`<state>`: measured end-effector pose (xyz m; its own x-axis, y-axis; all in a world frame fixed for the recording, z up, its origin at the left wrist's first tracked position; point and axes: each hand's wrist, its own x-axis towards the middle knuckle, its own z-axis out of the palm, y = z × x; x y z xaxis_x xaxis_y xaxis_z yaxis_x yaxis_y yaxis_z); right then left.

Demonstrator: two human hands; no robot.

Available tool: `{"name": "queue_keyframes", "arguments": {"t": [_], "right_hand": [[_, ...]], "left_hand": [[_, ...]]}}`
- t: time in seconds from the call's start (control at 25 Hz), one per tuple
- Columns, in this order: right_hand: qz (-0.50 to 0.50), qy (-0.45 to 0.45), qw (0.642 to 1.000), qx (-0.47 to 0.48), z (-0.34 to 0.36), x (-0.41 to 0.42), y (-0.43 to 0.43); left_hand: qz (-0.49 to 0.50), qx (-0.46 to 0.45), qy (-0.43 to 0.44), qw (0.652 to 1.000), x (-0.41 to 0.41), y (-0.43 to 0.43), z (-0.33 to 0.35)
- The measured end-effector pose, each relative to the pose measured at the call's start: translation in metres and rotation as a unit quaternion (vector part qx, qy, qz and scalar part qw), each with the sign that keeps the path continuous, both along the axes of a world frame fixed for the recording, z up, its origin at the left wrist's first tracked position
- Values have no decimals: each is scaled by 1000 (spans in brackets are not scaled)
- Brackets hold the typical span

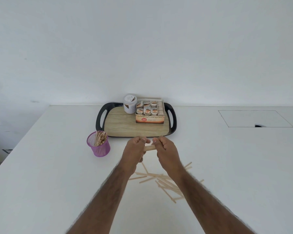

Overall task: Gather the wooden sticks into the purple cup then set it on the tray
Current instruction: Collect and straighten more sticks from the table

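Observation:
A small bundle of wooden sticks (149, 147) is held level above the table between my two hands. My left hand (135, 152) grips its left end and my right hand (166, 152) grips its right end. Left of my hands stands the purple mesh cup (99, 149), upright on the white table, with several sticks leaning inside it. More loose sticks (164, 181) lie scattered on the table under my forearms. Behind my hands sits the tray (118, 125), black-rimmed with a wood-pattern floor.
On the tray's far side stand a white jar (130, 103) and an open box of tea bags (150, 112). A rectangular hatch (254, 118) is set into the table at the far right. The table's left edge runs diagonally past the cup.

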<state>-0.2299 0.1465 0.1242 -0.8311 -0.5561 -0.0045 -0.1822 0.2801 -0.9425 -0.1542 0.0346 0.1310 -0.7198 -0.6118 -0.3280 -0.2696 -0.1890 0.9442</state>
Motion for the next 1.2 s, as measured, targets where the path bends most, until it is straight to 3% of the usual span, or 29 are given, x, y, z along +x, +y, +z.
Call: {"name": "queue_keyframes", "arguments": {"t": [0.12,0.24,0.56,0.68,1.0,1.2], "right_hand": [[38,-224,972,-58,8,-9,8],[42,-296,954,-18,14,-16,12],[83,-284,953,-68,16,-23,17],[56,-266,958,-96,16,-23,16],[-7,-233,963,-134,6,-23,16],[-21,-216,965,-148,-4,-23,17]], "left_hand": [[12,-56,-10,998,1,0,-1],[-2,-96,-10,995,2,1,-3],[-21,-84,-19,996,2,-10,1],[-3,-70,-14,997,2,-10,0],[43,113,50,991,10,-19,-4],[54,141,94,984,15,-13,-13]]}}
